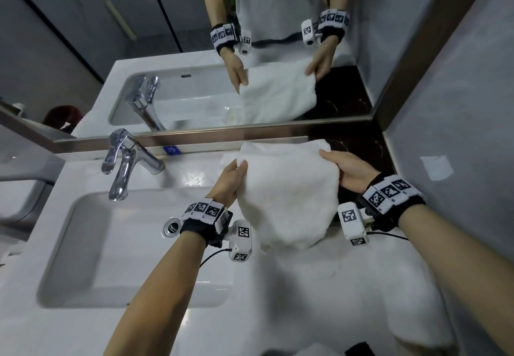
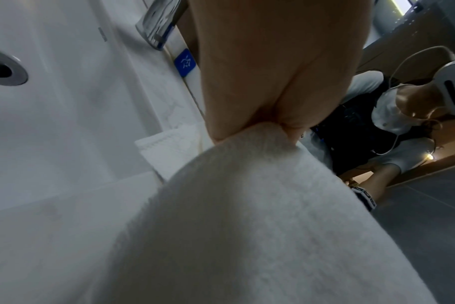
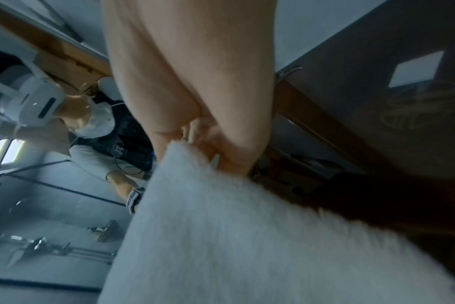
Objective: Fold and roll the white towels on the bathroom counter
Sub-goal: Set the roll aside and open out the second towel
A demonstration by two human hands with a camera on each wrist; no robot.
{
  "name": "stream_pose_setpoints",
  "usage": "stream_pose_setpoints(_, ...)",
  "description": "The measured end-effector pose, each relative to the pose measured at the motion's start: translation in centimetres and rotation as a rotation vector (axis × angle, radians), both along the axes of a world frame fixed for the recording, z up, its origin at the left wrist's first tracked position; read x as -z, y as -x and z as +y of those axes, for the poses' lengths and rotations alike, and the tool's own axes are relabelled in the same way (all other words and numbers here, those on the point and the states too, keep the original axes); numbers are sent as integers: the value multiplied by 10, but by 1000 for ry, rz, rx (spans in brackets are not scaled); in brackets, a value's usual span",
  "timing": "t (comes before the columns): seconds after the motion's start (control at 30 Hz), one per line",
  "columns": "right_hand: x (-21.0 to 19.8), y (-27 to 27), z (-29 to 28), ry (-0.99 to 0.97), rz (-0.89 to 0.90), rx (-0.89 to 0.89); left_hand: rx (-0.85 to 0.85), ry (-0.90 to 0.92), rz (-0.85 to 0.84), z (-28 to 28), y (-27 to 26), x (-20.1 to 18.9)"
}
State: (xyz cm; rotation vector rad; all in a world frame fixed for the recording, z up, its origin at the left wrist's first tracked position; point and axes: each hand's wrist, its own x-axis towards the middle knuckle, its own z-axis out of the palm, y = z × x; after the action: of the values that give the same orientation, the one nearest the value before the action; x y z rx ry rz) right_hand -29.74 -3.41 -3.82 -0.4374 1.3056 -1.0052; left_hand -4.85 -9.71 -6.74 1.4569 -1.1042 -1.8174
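The glossy white tabletop [image 1: 83,244] carries more white terry cloth [image 1: 347,286] along its right edge. Above it hangs a thick, fluffy white towel [image 1: 289,197], seemingly doubled, lifted so its layers drape even. The left hand [image 1: 229,182] and right hand [image 1: 347,170] each pinch an upper corner.

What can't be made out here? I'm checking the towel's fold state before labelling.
- Head view: the held white towel hides its own far face and the right hand's fingers.
- Left wrist view: the left hand's fingers pinch a corner; the towel covers the counter beneath.
- Right wrist view: blurred; the grip is unclear.
- Head view: a second towel runs off the bottom edge.
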Motion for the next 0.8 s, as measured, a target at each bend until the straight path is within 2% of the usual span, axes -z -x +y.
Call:
stream_pose_setpoints(0.13,0,-3,-1,114,-8,70,-38,65,1,1,-3,-3)
stream_pose_setpoints(0.23,4,-7,3,56,-5,34,5,20,1,3,-2,0)
stream_pose_setpoints(0.33,15,-11,14,-72,153,-28,41,-63,-88,11,0,11)
stream_pose_setpoints(0.47,31,-10,28,-104,393,-29,129,-108,-199,26,-12,31)
stream_pose_setpoints(0.63,36,-14,43,-155,661,-210,173,-103,-186,48,-23,37)
stream_pose_setpoints(0.7,35,-17,50,-171,682,-256,177,-50,-194,52,-22,37)
stream_pose_setpoints(0.8,30,-22,59,-73,591,-272,139,8,-165,55,-20,29)
